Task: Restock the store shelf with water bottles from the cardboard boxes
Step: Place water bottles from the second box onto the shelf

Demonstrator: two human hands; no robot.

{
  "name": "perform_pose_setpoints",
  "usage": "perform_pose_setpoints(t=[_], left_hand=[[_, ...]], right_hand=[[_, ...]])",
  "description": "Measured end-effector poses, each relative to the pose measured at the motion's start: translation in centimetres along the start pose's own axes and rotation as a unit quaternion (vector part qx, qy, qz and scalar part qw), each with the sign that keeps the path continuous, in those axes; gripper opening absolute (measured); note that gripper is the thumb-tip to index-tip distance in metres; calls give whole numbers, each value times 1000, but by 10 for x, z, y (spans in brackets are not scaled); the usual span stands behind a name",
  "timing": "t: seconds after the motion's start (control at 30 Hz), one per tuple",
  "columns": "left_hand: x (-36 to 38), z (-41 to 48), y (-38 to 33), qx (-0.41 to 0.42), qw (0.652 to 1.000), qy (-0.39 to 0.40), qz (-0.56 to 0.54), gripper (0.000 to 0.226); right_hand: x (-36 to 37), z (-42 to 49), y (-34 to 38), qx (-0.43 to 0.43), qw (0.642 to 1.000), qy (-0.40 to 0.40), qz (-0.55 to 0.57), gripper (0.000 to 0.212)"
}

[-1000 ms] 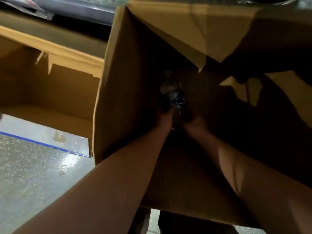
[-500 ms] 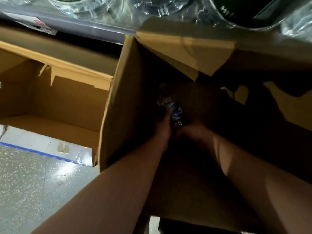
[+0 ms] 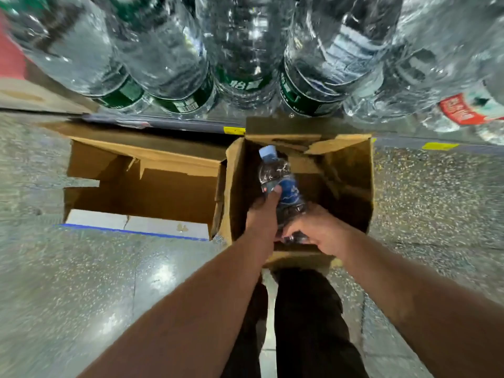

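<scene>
"Water bottle [image 3: 281, 192], blue label, pale cap [image 3: 268, 152]: where is it?"

"Over the open mouth of the right-hand cardboard box [image 3: 351, 170], tilted, with the cap pointing away toward the shelf [image 3: 191, 124]. I can't tell from here whether it's clear of the rim."

"Both hands on it?"

"The left hand [image 3: 263, 214] grips it round the middle, thumb lying on the label. The right hand [image 3: 319, 230] has its fingers curled round clear plastic at the lower end. I take that for the same bottle's base, but it's dark in there and it could be a second one."

"What worries you?"

"A few things. The plastic looks thin and crinkled, so a hard squeeze might buckle it and let it slip back down. The torn flaps [image 3: 338, 144] on the far side of the box stick inward, and the cap could catch on one if it goes up at that slant."

"And the shelf itself?"

"It's packed along the front with big green-labelled bottles [image 3: 169, 50], side by side. I see no gap from this angle, so pushing a small one in among them could nudge a big one over the edge and onto the floor [image 3: 81, 282]."

"Footing?"

"The person's legs [image 3: 305, 323] are right behind the box's near wall, and the other open box [image 3: 147, 192] sits just beside it on the left. A careless step could kick either one."
</scene>
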State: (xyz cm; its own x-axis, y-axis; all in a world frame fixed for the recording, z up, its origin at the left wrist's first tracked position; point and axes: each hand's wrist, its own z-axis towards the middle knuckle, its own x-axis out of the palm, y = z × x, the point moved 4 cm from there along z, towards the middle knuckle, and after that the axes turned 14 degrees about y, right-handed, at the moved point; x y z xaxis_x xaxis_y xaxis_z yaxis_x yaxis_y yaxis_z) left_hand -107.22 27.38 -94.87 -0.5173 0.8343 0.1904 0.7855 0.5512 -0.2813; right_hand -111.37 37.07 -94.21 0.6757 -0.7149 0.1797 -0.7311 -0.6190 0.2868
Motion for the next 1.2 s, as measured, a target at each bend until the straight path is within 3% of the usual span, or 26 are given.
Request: perform_pose_setpoints(t=[0.13,0.23,0.33,0.5,0.63,0.8,1.2], left_hand=[[-3,-58,-27,35,999,21,13,23],[-2,-99,-45,63,997,33,11,16],[2,-138,-55,96,995,40,5,19],[15,-200,-61,140,990,13,-26,50],[14,-247,-64,137,990,-13,-29,68],[-8,-304,-88,199,979,-52,4,60],[-77,-451,-131,350,936,6,27,53]], right_hand=[[23,-61,27,-64,998,20,-1,40],[41,-106,45,-134,989,58,22,24],[51,-144,54,-196,972,88,93,45],[74,-186,63,-190,961,20,201,54],[96,-216,70,-219,961,-38,163,58],[140,-263,94,-256,956,-48,133,47],[261,-387,146,-345,925,-133,84,49]])
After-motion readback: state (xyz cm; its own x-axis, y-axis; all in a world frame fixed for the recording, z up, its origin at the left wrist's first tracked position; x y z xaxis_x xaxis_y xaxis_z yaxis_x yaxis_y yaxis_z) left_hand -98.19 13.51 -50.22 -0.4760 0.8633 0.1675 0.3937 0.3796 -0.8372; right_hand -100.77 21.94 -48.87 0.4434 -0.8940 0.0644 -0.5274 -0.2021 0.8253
